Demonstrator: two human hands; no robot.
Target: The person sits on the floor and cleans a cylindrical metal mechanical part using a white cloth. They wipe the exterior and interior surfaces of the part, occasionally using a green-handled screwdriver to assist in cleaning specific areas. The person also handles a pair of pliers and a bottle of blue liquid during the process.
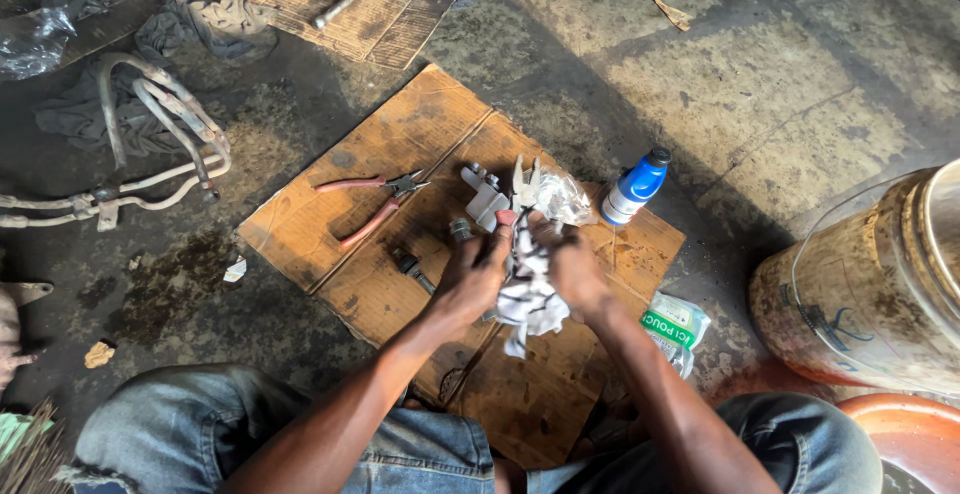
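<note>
My left hand [470, 276] and my right hand [577, 272] are closed together on a white rag with dark stripes [527, 289], which hangs down between them over a sheet of cardboard [400, 144]. Whatever the rag wraps is hidden. Just beyond my fingers lie a grey metal part [485, 196] and a crumpled clear plastic bag [558, 197]. Red-handled pliers [368, 202] rest on the cardboard to the left. A small dark bolt-like piece [412, 266] lies near my left wrist.
A blue bottle with a black cap [634, 188] stands at the cardboard's right edge. A green and white sachet [672, 327] lies by my right forearm. A rusty drum [870, 284] stands at right. Bent pipes [150, 144] and dark cloths lie at left on the oily floor.
</note>
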